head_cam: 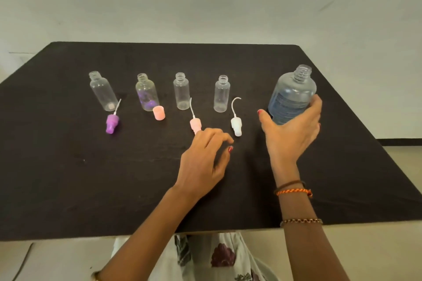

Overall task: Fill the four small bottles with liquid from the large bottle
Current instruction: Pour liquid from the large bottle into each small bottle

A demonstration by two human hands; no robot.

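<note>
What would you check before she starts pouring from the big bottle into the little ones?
1. Large bottle uncapped: ok, its neck is open.
2. Grip on it: ok, right hand wraps its lower body.
3. Four small bottles open and upright: ok, all are uncapped; their spray tops lie in front on the table.
4. Small bottles empty: cannot tell for the second from the left, which shows purple inside.
5. Left hand ready to steady a bottle: not ok, it holds nothing and hovers near the pink top.
</note>
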